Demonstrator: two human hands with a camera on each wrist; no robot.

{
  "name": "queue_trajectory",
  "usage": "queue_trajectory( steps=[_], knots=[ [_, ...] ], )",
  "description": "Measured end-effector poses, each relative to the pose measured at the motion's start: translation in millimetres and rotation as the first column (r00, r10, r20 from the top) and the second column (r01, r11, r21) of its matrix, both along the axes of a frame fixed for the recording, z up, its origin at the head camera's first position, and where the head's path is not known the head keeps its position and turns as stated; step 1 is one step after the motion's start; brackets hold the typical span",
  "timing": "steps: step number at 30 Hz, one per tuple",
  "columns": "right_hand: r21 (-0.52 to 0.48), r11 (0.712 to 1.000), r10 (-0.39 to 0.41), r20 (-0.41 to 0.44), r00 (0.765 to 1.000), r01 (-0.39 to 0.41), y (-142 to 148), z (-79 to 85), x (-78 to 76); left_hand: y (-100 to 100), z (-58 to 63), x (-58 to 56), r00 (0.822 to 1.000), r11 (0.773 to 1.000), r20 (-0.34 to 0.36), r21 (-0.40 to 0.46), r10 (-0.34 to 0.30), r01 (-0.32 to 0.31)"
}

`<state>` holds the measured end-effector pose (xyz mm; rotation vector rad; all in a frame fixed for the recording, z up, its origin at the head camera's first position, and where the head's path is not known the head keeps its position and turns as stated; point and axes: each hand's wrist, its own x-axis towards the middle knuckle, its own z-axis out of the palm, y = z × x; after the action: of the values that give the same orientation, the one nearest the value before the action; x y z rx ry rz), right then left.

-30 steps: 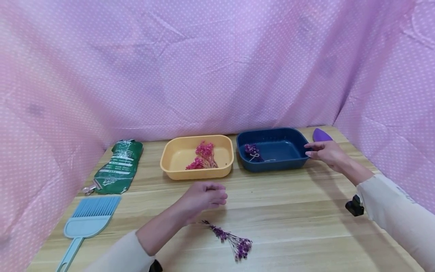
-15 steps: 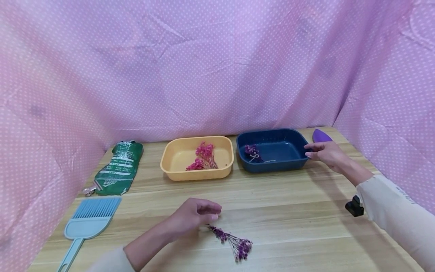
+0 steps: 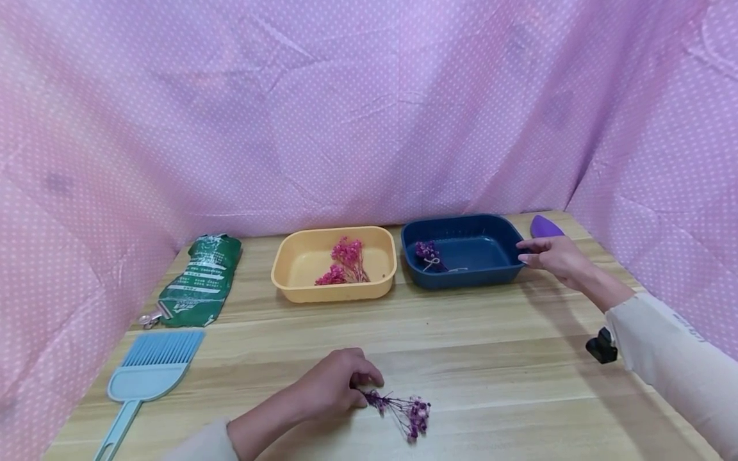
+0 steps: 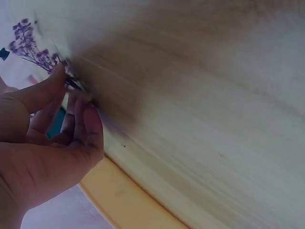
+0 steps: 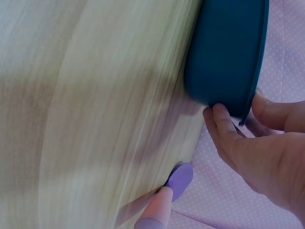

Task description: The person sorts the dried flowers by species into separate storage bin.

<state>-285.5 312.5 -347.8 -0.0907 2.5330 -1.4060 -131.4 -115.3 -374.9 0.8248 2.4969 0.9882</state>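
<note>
Near the front middle of the table, my left hand (image 3: pixel 337 387) pinches the stem end of a sprig of purple dried flowers (image 3: pixel 416 415). Its blossoms point right, away from the fingers. The left wrist view also has this sprig (image 4: pixel 29 43) beyond the thumb and fingertips. At the back right, my right hand (image 3: pixel 559 259) grips the right end of a dark blue basin (image 3: pixel 461 280). The right wrist view has the right hand's thumb at the rim and its fingers against the basin's outer wall (image 5: pixel 226 57). Another purple bunch (image 3: pixel 428 253), tied with string, lies inside the basin.
A yellow basin (image 3: pixel 334 294) holding pink dried flowers (image 3: pixel 348 256) stands left of the blue one. Farther left lie a green packet (image 3: pixel 202 282) with a metal clip (image 3: pixel 154 316) and a light blue brush (image 3: pixel 151 378). A purple-bladed tool (image 5: pixel 181 181) lies behind the right hand.
My left hand has come down and toward me to the sprig and now pinches its stems. The sprig has shifted slightly. My right hand has stayed at the blue basin.
</note>
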Motion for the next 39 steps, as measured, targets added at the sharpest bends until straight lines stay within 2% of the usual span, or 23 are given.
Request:
queue_trajectory(
  steps=[8, 13, 19, 26, 28, 32, 34, 36, 39],
  knots=[
    [0.017, 1.0, -0.003, -0.018, 1.0, 0.003, 0, 1.2, 0.9, 3, 0.6, -0.4, 0.999, 0.998, -0.002, -0.046, -0.039, 0.039],
    [0.012, 1.0, -0.005, -0.021, 1.0, 0.006, -1, 2.5, 1.1, 3, -0.8, -0.6, 0.995, 0.996, -0.066, -0.058, -0.079, 0.075],
    [0.017, 1.0, -0.001, -0.012, 1.0, 0.001, 0, 1.8, -0.4, 6, -5.0, -0.2, 0.969, 0.991, -0.219, -0.094, -0.112, 0.093],
    [-0.011, 1.0, -0.005, -0.007, 1.0, 0.005, 0, 0.2, -0.7, 8, -9.7, 1.9, 0.934, 0.98, -0.321, -0.169, -0.154, 0.103],
    [-0.023, 1.0, -0.006, -0.012, 1.0, 0.006, 0, -0.2, -0.3, 8, -9.7, 2.7, 0.93, 0.979, -0.333, -0.179, -0.154, 0.098],
    [-0.035, 0.999, -0.005, -0.017, 1.0, 0.004, 0, -0.7, 0.1, 7, -8.0, 4.2, 0.932, 0.979, -0.334, -0.185, -0.14, 0.08],
    [-0.029, 1.0, -0.002, -0.019, 1.0, 0.002, 1, -1.0, 0.1, 7, -6.2, 4.1, 0.94, 0.982, -0.318, -0.172, -0.128, 0.075],
    [-0.021, 1.0, -0.002, -0.019, 1.0, 0.002, 1, -1.0, -0.1, 7, -4.5, 2.9, 0.949, 0.985, -0.292, -0.154, -0.116, 0.073],
    [-0.01, 1.0, -0.004, -0.018, 1.0, 0.004, 2, -0.9, -0.3, 8, -2.0, -0.5, 0.979, 0.994, -0.186, -0.085, -0.078, 0.063]
  ],
)
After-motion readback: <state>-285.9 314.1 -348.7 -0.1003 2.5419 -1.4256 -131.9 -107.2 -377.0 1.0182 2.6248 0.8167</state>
